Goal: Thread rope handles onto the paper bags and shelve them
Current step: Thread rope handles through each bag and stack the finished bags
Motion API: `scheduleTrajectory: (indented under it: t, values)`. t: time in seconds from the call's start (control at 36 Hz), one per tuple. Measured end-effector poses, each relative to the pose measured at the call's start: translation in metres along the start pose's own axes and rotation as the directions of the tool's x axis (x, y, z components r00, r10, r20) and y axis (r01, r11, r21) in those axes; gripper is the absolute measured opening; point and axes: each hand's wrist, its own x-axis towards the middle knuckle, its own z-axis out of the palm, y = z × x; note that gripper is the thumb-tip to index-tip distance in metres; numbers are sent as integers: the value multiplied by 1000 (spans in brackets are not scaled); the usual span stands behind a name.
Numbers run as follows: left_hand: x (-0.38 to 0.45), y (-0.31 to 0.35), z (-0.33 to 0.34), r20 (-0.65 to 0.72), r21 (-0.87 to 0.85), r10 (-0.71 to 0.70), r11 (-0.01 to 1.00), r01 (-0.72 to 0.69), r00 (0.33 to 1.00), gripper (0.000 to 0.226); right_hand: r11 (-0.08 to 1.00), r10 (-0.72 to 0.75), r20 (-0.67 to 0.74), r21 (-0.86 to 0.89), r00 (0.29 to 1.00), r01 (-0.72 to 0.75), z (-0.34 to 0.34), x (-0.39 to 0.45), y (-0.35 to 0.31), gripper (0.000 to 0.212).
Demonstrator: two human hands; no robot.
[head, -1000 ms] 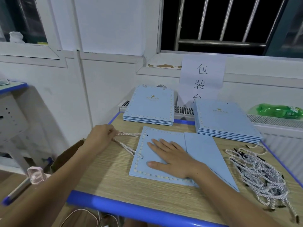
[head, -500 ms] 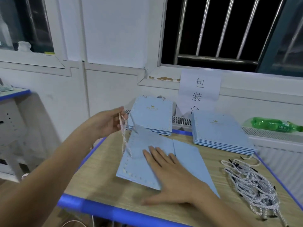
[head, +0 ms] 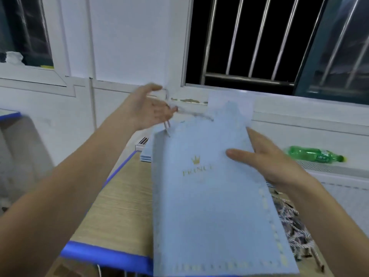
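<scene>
A flat light-blue paper bag (head: 209,196) with a gold crown logo is raised off the wooden table (head: 119,206) and tilted toward me. My right hand (head: 275,166) grips its right edge, thumb on the front face and fingers behind. At the bag's top left corner, my left hand (head: 145,108) holds a white rope handle (head: 191,113) in its fingers. The rope runs along the bag's top edge, blurred by motion, and its ends dangle below my fingers. A pile of loose rope handles (head: 293,226) lies on the table at the right, partly hidden by the bag.
A stack of blue bags (head: 146,154) shows at the table's back left behind the raised bag. A green plastic bottle (head: 313,154) lies on the radiator ledge at right. A paper sign (head: 245,104) hangs below the barred window. The table's blue edge (head: 103,254) runs near me.
The bag went from lying on the table under my flat right hand to being lifted and turned logo-side toward me. My left hand rose with the rope, and my right now grips the edge.
</scene>
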Motion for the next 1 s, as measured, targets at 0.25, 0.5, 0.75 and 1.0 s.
scheduleTrajectory:
  t: [0.25, 0.5, 0.75, 1.0]
  values:
    - [48, -137, -34, -246, 301, -223, 908, 293, 943, 18, 883, 430, 136, 142, 893, -447, 17, -14, 120, 59]
    - [77, -173, -42, -176, 832, -55, 526, 179, 983, 29, 403, 440, 42, -902, 897, -156, 17, 9, 124, 89]
    - [57, -171, -42, 63, 957, 338, 247, -153, 939, 28, 583, 213, 293, -804, 932, 119, 45, 66, 162, 39]
    - [22, -180, -82, 195, 937, -195, -253, -241, 961, 56, 541, 251, 283, -834, 926, 108, 52, 56, 171, 52]
